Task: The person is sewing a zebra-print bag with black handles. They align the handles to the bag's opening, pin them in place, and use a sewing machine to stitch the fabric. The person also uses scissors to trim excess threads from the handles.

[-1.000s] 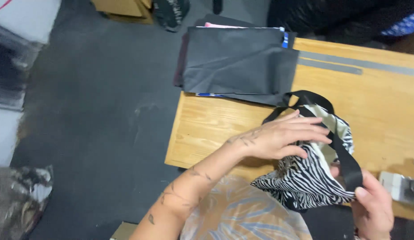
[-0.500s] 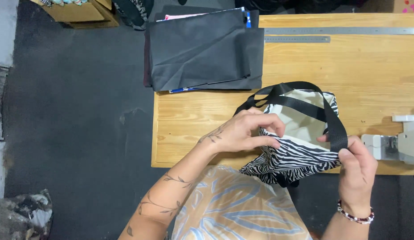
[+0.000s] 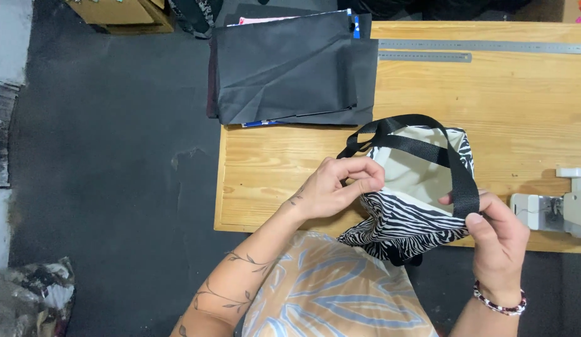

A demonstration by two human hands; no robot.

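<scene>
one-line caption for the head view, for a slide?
Both hands, left hand and right hand, hold a zebra-print bag open by its rim and black strap over a wooden table.

Left hand (image 3: 337, 187) pinching, right hand (image 3: 496, 240) gripping, wrists apart.

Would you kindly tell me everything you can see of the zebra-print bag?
The zebra-print bag is a small fabric tote, black-and-white striped outside with a plain cream lining and black webbing handles. It lies on the near edge of the wooden table, mouth held open, lower part hanging over the edge. The left hand pinches its rim; the right hand grips a handle.
</scene>
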